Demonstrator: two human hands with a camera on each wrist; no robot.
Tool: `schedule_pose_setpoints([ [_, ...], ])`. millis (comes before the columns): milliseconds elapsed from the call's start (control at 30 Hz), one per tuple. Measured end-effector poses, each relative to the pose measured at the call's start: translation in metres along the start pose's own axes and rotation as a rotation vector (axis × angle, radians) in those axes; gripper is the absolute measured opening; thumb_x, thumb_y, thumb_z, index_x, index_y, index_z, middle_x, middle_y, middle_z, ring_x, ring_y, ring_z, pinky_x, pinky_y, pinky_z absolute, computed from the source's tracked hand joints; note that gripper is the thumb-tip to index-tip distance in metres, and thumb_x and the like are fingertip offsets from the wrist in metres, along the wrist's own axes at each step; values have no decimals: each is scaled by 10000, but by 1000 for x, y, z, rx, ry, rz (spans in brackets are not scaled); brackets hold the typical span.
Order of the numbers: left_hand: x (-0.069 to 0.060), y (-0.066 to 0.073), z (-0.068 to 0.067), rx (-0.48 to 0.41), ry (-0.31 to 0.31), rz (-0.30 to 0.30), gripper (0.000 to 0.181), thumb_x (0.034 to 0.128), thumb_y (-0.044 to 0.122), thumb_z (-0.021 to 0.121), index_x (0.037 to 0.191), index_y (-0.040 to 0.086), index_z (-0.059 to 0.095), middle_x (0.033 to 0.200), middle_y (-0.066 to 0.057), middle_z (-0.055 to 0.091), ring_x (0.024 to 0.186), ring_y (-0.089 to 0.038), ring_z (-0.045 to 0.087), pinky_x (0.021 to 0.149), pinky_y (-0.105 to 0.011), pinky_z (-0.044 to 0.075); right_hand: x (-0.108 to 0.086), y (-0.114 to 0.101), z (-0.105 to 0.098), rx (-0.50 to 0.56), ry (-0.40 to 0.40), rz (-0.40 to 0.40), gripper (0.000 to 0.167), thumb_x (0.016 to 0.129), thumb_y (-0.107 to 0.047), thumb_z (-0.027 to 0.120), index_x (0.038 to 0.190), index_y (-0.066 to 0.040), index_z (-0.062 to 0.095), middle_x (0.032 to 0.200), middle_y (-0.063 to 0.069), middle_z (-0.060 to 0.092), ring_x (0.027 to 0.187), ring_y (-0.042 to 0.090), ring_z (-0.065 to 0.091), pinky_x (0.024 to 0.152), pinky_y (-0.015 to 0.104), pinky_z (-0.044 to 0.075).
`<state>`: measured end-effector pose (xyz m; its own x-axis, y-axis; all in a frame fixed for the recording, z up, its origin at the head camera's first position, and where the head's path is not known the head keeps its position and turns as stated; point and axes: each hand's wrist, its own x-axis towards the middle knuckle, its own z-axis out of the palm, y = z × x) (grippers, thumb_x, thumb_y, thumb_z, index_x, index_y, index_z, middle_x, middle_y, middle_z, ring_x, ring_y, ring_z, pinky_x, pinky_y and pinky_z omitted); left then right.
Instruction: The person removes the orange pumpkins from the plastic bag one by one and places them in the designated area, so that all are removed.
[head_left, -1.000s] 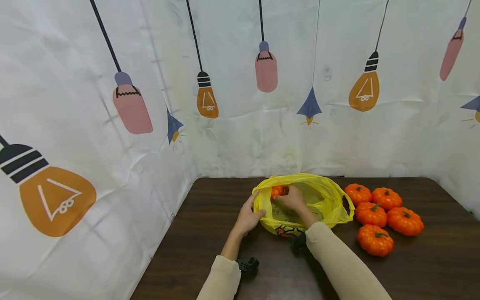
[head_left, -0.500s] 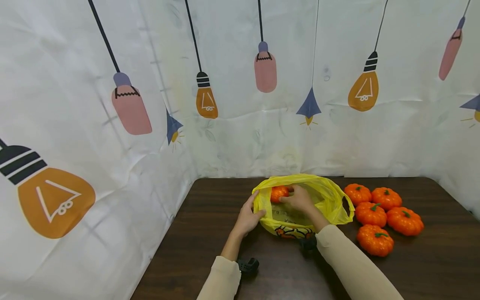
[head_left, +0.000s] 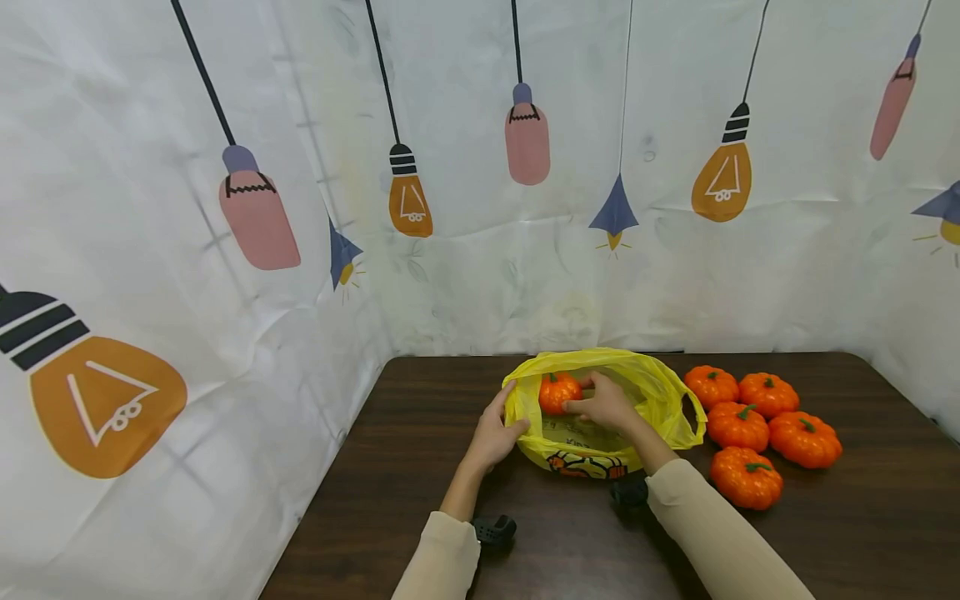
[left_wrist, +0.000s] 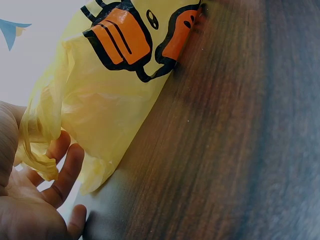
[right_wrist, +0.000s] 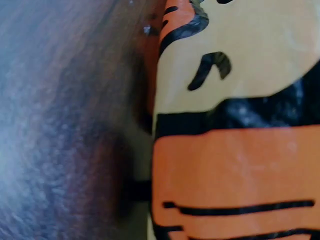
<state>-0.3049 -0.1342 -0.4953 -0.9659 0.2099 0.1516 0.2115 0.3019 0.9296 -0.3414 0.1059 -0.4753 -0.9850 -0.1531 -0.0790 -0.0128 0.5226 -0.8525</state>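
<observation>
A yellow plastic bag with a black and orange print lies on the table, its mouth held wide. My left hand grips the bag's left rim; in the left wrist view its fingers curl by the bunched yellow plastic. Inside the bag, at the left, sits a small orange toy pumpkin with a green stem. Just right of it, my right hand reaches in through the mouth, thumb and fingers spread apart. Only the bag's printed side shows in the right wrist view, with the hand hidden.
Several orange pumpkins stand grouped on the table to the right of the bag. The dark wooden table ends at the back against a white curtain printed with lamps. Black wrist cameras hang under both wrists.
My right hand has drawn back rightward from the pumpkin and its fingers have spread, so more of the pumpkin shows. The left hand keeps its place on the bag's rim.
</observation>
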Motion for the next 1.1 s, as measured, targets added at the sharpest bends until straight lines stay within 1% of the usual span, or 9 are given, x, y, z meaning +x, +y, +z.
schedule_pose_setpoints([
  [200,0,0,0,10,2,-6,722,980,94,638,1617,235,329,1504,-241,508,1181,-311,632,880,-385,555,-1,3,0,8,-25,-21,563,879,-319,808,1267,-31,518,1293,283,578,796,235,709,678,358,551],
  [333,1,-1,0,14,3,-2,725,979,91,636,1619,229,325,1516,-243,497,1182,-313,630,874,-378,551,0,5,1,87,-43,-37,496,893,-256,795,1221,-20,507,1326,282,533,814,263,697,710,369,572],
  [433,1,-2,0,9,1,5,727,978,85,634,1620,221,322,1527,-242,484,1168,-310,636,853,-368,552,2,7,1,145,-58,-54,542,909,-216,778,1313,-3,487,1396,280,483,877,270,684,744,376,591],
  [500,1,-2,0,6,-1,8,728,976,83,634,1620,218,323,1535,-240,475,1173,-311,633,855,-366,551,3,7,1,163,-73,-67,642,912,-201,775,1428,-8,446,1422,279,461,907,275,672,756,381,595],
  [567,1,-1,0,3,-1,10,728,976,82,635,1619,218,323,1548,-236,461,1191,-314,626,867,-372,553,4,7,1,151,-96,-85,745,918,-200,765,1532,-37,378,1434,284,446,904,274,664,756,381,594],
  [633,1,-1,0,0,-1,11,727,975,83,639,1618,219,327,1551,-236,458,1208,-321,620,878,-383,554,4,7,1,128,-125,-103,803,925,-197,751,1590,-68,319,1433,291,437,877,274,660,745,382,584],
  [800,1,-2,0,4,2,6,730,976,85,644,1618,222,325,1580,-228,425,1256,-345,597,906,-419,553,4,5,1,77,-174,-130,795,915,-183,737,1597,-95,338,1425,300,431,881,263,636,738,387,564],
  [1000,2,-3,1,-22,0,1,740,986,80,633,1630,206,291,1612,-230,373,1304,-379,567,926,-463,546,1,4,-2,56,-189,-152,767,899,-177,749,1564,-69,381,1447,320,421,894,265,631,744,398,574],
  [1100,2,-3,0,-20,0,4,740,987,78,632,1631,202,288,1597,-236,395,1279,-373,583,900,-444,550,-2,5,-4,69,-186,-163,752,908,-166,749,1554,-58,379,1462,320,402,923,274,634,753,417,581],
])
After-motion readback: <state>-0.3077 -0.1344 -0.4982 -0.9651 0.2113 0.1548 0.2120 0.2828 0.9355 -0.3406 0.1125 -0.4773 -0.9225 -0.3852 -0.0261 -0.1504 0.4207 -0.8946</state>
